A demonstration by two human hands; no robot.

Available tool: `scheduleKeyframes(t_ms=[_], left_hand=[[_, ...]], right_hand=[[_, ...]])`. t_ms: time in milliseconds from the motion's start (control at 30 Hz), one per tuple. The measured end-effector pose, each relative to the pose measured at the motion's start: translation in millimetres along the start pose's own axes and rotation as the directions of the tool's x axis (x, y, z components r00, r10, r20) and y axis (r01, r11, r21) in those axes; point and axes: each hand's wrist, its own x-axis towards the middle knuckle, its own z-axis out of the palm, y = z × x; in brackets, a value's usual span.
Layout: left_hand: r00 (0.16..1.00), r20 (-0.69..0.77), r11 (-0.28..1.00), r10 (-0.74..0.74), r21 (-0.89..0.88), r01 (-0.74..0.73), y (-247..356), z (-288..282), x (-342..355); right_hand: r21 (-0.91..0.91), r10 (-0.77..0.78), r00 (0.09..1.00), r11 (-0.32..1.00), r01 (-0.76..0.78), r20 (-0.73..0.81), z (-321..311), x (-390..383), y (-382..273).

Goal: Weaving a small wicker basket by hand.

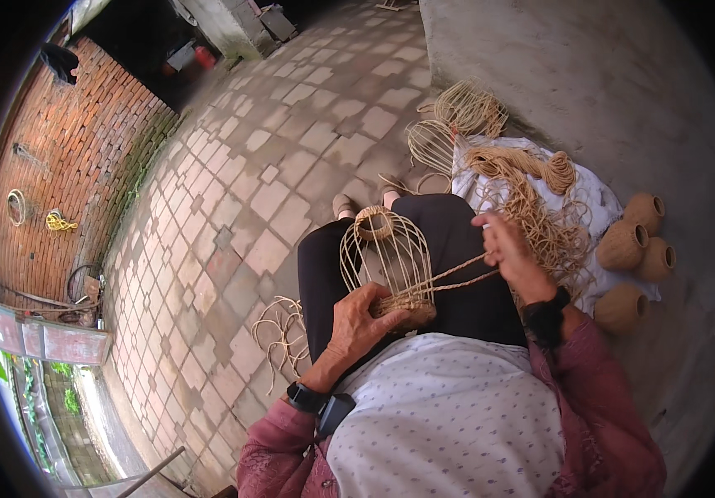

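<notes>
On my lap lies a partly woven basket (386, 257), a cage of pale bent ribs with a woven ring at its far end and a band of woven cord at its near end. My left hand (357, 324) is closed around the woven near end. Out to the right, my right hand (511, 253) pinches a twisted tan cord (465, 274). Two strands of it run from the basket's ribs to my right fingers and look taut.
Right of my legs, a white cloth (602, 187) bears a heap of loose tan cord (531, 207). Several finished round woven pots (620, 246) stand beside it. Further off lie bare rib frames (469, 108). Loose strands (283, 332) hang left of my lap.
</notes>
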Motion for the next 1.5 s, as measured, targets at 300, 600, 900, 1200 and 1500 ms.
scheduleKeyframes(t_ms=[300, 600, 900, 1200, 1500], left_hand=[[0.983, -0.063, 0.985, 0.173, 0.032, -0.171, -8, 7, -9], [0.983, -0.164, 0.980, 0.079, -0.170, -0.107, -12, -16, -22], [0.995, 0.010, 0.959, 0.095, -0.269, -0.089, -28, -19, -21], [0.965, -0.116, 0.941, 0.237, -0.219, -0.258, 14, -32, 19], [0.800, 0.302, 0.746, 0.519, 0.297, -0.596, 21, -14, 58]], right_hand=[[-0.824, -0.634, 0.690, 0.142, 0.548, 0.349, 9, -43, -56], [-0.561, -0.081, 0.799, 0.670, 0.486, 0.596, 45, -68, -12], [-0.725, 0.107, 0.845, 0.578, 0.376, 0.524, 43, -58, -16], [-0.650, -0.237, 0.724, 0.323, 0.688, 0.648, 64, -62, -31], [-0.620, 0.318, 0.760, 0.772, 0.139, 0.566, 35, -85, -19]])
